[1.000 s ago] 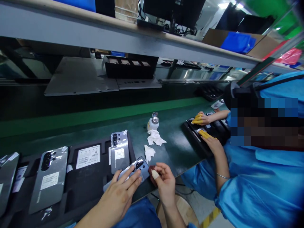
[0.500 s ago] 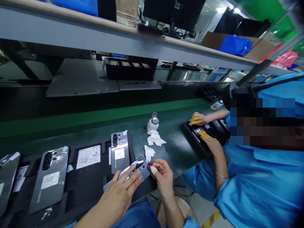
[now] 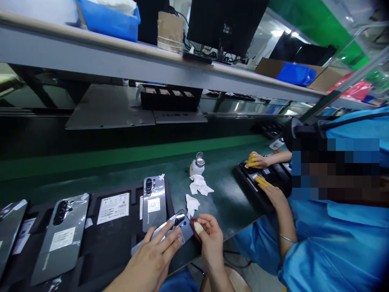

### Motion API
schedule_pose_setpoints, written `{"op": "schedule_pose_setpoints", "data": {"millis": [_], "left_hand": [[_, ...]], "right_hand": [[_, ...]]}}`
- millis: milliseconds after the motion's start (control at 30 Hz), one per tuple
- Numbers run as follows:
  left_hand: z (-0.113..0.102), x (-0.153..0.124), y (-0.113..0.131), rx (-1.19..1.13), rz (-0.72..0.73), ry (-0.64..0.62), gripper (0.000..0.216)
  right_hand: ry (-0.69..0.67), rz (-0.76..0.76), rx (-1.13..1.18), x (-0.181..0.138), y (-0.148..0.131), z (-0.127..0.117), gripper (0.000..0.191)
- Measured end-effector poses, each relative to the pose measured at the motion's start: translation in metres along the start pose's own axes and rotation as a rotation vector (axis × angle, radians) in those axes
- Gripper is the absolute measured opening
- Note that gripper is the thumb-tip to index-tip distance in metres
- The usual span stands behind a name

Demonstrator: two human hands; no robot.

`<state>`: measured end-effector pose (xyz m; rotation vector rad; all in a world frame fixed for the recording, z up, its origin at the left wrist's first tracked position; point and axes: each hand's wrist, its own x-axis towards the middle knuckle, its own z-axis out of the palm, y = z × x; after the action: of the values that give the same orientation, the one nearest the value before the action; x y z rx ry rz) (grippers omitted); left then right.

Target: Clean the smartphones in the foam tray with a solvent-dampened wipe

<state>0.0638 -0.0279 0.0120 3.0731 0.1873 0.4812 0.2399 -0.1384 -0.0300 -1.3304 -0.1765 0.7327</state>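
Observation:
My left hand [image 3: 153,256] lies over a grey phone [image 3: 179,224] that rests back up at the near edge of the bench, fingers curled round its side. My right hand [image 3: 209,236] is closed at the phone's camera end, pinching something small and dark against it, with a pale cot on one fingertip. What it pinches is too small to name. Another grey phone [image 3: 154,201] lies in a black tray [image 3: 112,243] just behind.
More phones [image 3: 60,235] lie in the tray to the left. White wipes [image 3: 199,185] and a small bottle [image 3: 197,164] sit on the green belt [image 3: 121,156]. To the right a co-worker in blue, hands [image 3: 267,186] in yellow finger cots, handles another black tray.
The view has tilted up a little. My right hand has shifted slightly left against the phone's camera end. My left hand keeps its hold.

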Motion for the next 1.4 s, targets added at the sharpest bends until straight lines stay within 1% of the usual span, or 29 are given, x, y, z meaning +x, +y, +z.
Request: {"op": "schedule_pose_setpoints", "data": {"millis": [67, 167, 200, 300, 333, 400, 467, 533, 600, 700, 833, 900, 967, 1067, 1133, 1200, 1300, 1400], "left_hand": [[-0.002, 0.001, -0.001, -0.004, 0.013, 0.02, 0.058], [-0.006, 0.003, -0.003, -0.004, 0.042, 0.03, 0.052], [-0.007, 0.004, -0.003, -0.003, 0.042, 0.023, 0.053], [-0.004, 0.003, -0.003, -0.021, 0.034, 0.005, 0.058], [-0.003, 0.002, -0.003, -0.028, 0.026, 0.014, 0.058], [-0.001, 0.001, -0.002, -0.046, 0.02, 0.019, 0.056], [-0.003, 0.002, -0.001, -0.049, 0.009, -0.006, 0.057], [-0.009, 0.004, 0.0, -0.027, -0.001, -0.029, 0.06], [-0.015, 0.007, 0.0, 0.008, 0.003, -0.026, 0.059], [-0.019, 0.009, -0.001, 0.018, 0.034, -0.039, 0.056], [-0.016, 0.004, 0.0, 0.033, 0.011, -0.08, 0.062], [-0.015, -0.001, 0.0, 0.051, 0.025, -0.033, 0.062], [-0.016, -0.008, -0.002, 0.069, 0.046, 0.044, 0.062], [-0.026, -0.02, -0.007, 0.076, 0.017, 0.157, 0.06], [-0.036, -0.028, -0.01, 0.055, -0.034, 0.219, 0.058], [-0.046, -0.037, -0.012, 0.033, -0.109, 0.272, 0.057], [-0.058, -0.049, -0.014, 0.046, -0.209, 0.332, 0.057], [-0.064, -0.059, -0.018, 0.114, -0.22, 0.388, 0.056]], "right_hand": [[-0.011, -0.005, -0.012, 0.0, 0.0, 0.0, 0.049], [0.056, -0.017, -0.005, -0.002, 0.001, 0.0, 0.048], [0.049, -0.027, 0.0, -0.002, 0.001, 0.0, 0.048], [-0.033, -0.051, 0.002, -0.002, 0.002, 0.0, 0.043], [-0.036, -0.06, -0.007, -0.002, 0.003, -0.001, 0.041], [0.015, -0.084, -0.034, -0.003, 0.005, -0.002, 0.039], [0.044, -0.107, -0.047, -0.003, 0.006, -0.002, 0.038], [-0.004, -0.106, -0.034, -0.003, 0.005, 0.0, 0.038], [-0.047, -0.078, -0.026, -0.004, 0.004, 0.0, 0.038], [-0.009, -0.072, -0.045, -0.004, 0.005, -0.001, 0.039], [-0.009, -0.145, -0.08, 0.008, 0.003, -0.003, 0.037], [0.005, -0.179, -0.088, 0.016, 0.0, -0.001, 0.038], [0.041, -0.234, -0.12, 0.021, -0.001, 0.0, 0.038], [0.06, -0.297, -0.181, 0.021, 0.001, 0.001, 0.039], [0.043, -0.267, -0.171, 0.019, 0.003, 0.001, 0.042], [0.029, -0.205, -0.136, 0.019, 0.005, 0.001, 0.047], [0.05, -0.154, -0.091, 0.022, 0.008, -0.002, 0.052], [0.054, -0.12, -0.077, 0.03, 0.014, -0.008, 0.054]]}}
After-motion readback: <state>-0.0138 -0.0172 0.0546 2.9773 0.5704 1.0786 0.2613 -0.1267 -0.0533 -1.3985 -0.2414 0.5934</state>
